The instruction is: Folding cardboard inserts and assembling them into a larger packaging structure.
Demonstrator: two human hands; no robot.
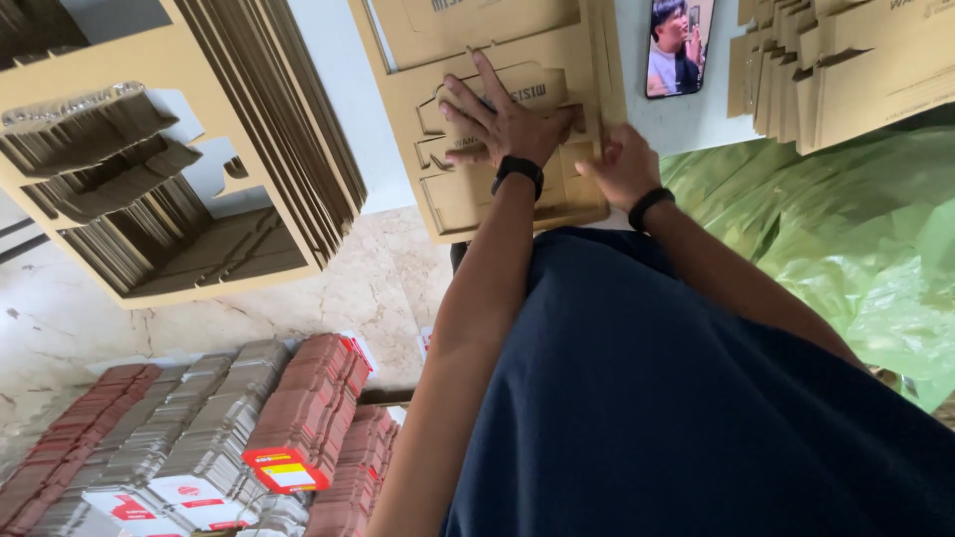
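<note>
The left hand (502, 124) is pressing flat, fingers spread wide, on a die-cut cardboard blank (468, 189) topping a stack on the white table (338, 89) ahead of the person. The blank is tan, flat, scored with cut tabs and slots. The right hand (625, 164) is curling closed at the blank's right edge, fingers gripping it.

We cannot see the right hand's (625, 164) fingertips, tucked under the cardboard sheet's (497, 189) right edge. The far cardboard stack (477, 30) and the phone (678, 45) are cut by the top edge; our left hand (502, 119) covers part of the sheet's cutouts.
</note>
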